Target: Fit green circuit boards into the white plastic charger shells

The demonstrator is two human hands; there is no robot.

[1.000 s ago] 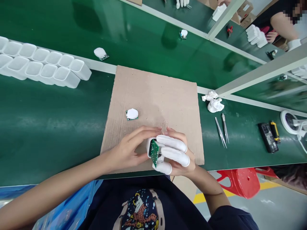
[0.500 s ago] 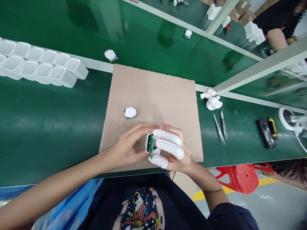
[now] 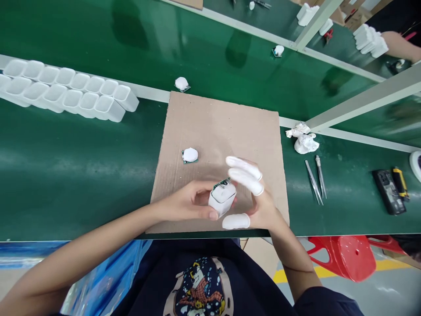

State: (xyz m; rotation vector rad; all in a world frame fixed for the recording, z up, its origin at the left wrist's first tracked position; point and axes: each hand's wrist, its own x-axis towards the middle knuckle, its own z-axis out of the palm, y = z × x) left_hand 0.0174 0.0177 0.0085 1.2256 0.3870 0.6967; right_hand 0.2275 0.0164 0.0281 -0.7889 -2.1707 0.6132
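Left hand (image 3: 194, 204) pinches a white housing (image 3: 221, 204) above the cardboard's (image 3: 223, 127) near edge; the right hand (image 3: 263, 206), fingers in white cots (image 3: 246, 180), spreads just beside it. Seating the circuit board (image 3: 219, 184) appears in hand, the next move likely calling for an even press.

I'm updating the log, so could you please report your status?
Left hand holding white box, green board at its edge. Right hand open beside it. White-topped board lying ahead on cardboard.
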